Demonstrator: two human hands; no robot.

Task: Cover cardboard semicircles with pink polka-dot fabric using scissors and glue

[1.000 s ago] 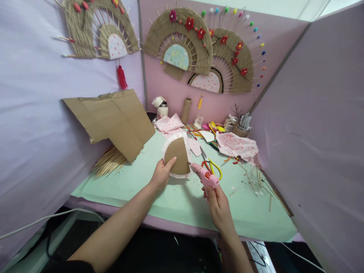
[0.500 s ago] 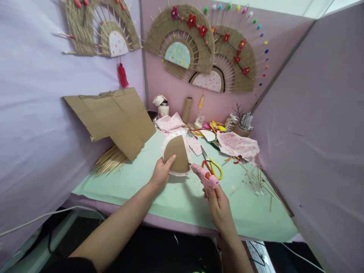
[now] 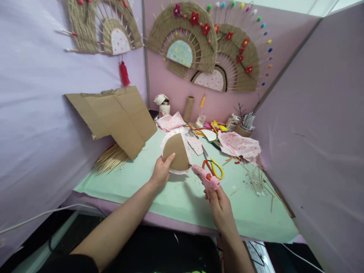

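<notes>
My left hand (image 3: 162, 169) grips a cardboard half-disc (image 3: 178, 153) by its lower left side, thumb on top of the brown face. Pale fabric (image 3: 164, 142) with pink dots sticks out around the cardboard's edge. In my right hand (image 3: 218, 204) is a pink hot glue gun (image 3: 205, 177), its nozzle close to the lower right corner of the half-disc; whether it touches I cannot tell. Just right of the half-disc lie scissors (image 3: 213, 163) with red and yellow handles and a dotted fabric scrap (image 3: 195, 145).
A large bent cardboard sheet (image 3: 116, 117) stands at the left over a bundle of thin sticks (image 3: 110, 161). Crumpled dotted fabric (image 3: 240, 145) and loose sticks (image 3: 260, 180) lie at the right. A twine roll (image 3: 188, 109) stands at the back, below hanging twine fans (image 3: 155, 28).
Both hands, the half-disc and the glue gun keep nearly the same places relative to each other. The whole view has shifted slightly.
</notes>
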